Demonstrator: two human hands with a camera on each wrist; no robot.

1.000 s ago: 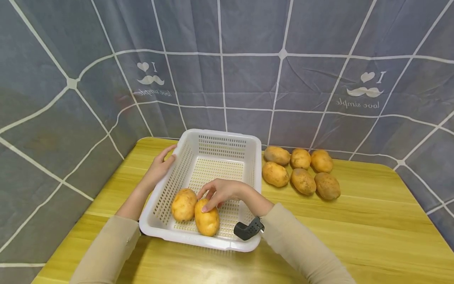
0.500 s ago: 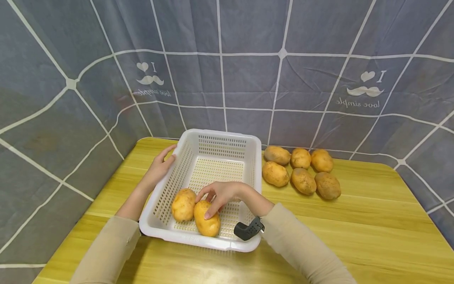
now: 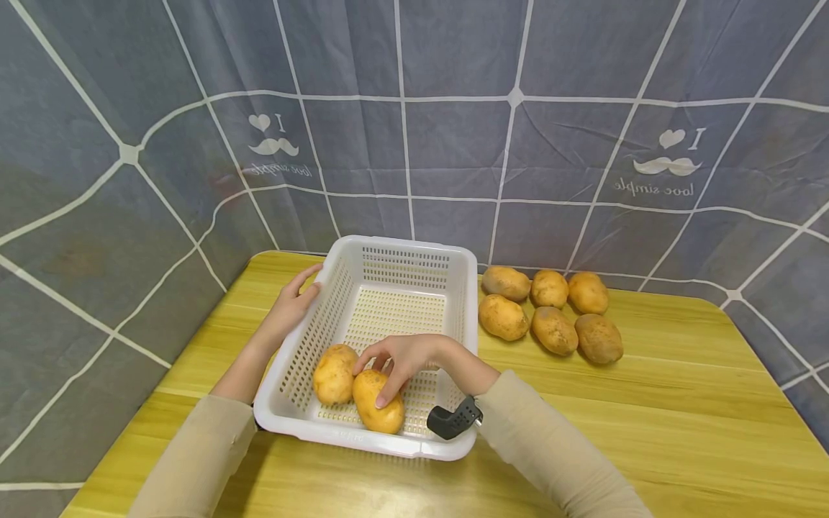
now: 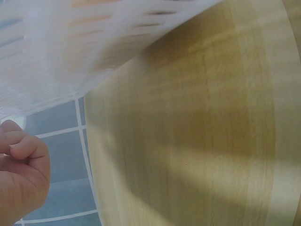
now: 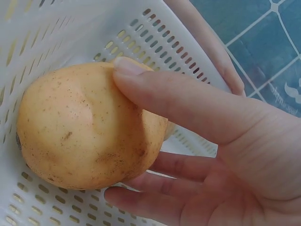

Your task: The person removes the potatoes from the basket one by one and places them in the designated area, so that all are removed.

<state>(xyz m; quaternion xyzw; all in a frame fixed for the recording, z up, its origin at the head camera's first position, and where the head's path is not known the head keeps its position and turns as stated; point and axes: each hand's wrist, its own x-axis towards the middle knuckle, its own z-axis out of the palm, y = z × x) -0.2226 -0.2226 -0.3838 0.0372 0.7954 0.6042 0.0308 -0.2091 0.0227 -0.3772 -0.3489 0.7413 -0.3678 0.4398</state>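
Observation:
My right hand (image 3: pixel 409 358) grips a yellow potato (image 3: pixel 378 406) near the front of a white plastic basket (image 3: pixel 365 439). In the right wrist view the thumb lies on top of the potato (image 5: pixel 80 127), with the fingers curled beneath it. To its left in the basket sits a second potato (image 3: pixel 334 375). My left hand (image 3: pixel 291 308) holds the basket's left side at the rim. Curled fingers of that hand (image 4: pixel 23 160) show at the edge of the left wrist view, beside the basket wall (image 4: pixel 61 52); their exact contact is partly hidden.
Several potatoes (image 3: pixel 553 331) lie in two rows on the wooden table (image 3: pixel 583 432), right of the basket. A grey curtain with white lines (image 3: pixel 453 144) hangs behind and at both sides. A black device (image 3: pixel 455 419) is fixed on the right wrist.
Within the right hand's grip, the potato has turned slightly, its near end swinging to the right. The right hand has sunk a little toward the front. My left hand and the basket stay put.

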